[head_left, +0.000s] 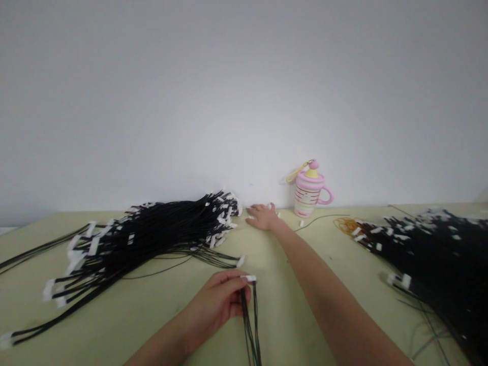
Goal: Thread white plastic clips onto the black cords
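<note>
Two heaps of black cables with white connectors lie on the bench: the left heap (152,236) toward the left edge, the right heap (430,254) at the right edge. One pink cup (309,190) stands at the far edge. The left hand (219,302) pinches a thin cable bundle (249,315) near the near edge; its long axis runs near-to-far, connectors pointing away. The right hand (263,216) lies flat, fingers spread, beside the left heap's connector ends.
</note>
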